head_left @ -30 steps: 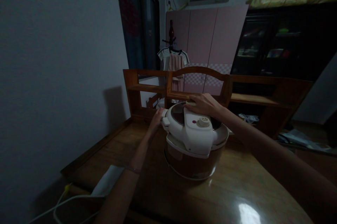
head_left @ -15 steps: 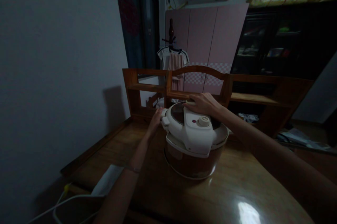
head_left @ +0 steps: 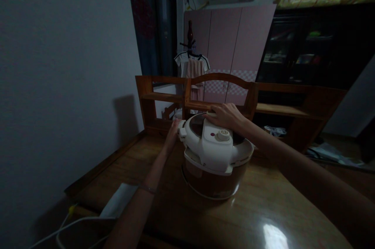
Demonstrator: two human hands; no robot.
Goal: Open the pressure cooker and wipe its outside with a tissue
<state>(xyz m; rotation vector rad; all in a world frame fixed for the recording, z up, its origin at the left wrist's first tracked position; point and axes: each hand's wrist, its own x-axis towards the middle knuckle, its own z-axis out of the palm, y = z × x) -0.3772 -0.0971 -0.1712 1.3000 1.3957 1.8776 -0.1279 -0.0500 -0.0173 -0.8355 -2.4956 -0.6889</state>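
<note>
A white and brown electric pressure cooker (head_left: 215,180) stands upright on the wooden table. Its white lid (head_left: 216,151) sits on top, with a round valve knob (head_left: 224,135) and a small dark red button (head_left: 212,134) towards the front. My right hand (head_left: 225,115) is closed around the lid's handle, and its fingertips curl over the left end. At the cooker's left side, my left hand (head_left: 173,134) grips the white side handle (head_left: 182,131); its fingers are partly hidden behind that handle.
A wooden shelf rack (head_left: 221,77) runs along the table's back edge. Left of my forearm lie a white paper (head_left: 118,200) and a white cable (head_left: 79,219). The wall (head_left: 70,85) rises along the table's left side.
The lid's front, with its valve knob and button, has turned slightly left relative to the body. Both hands keep their holds, and the view has shifted slightly.
</note>
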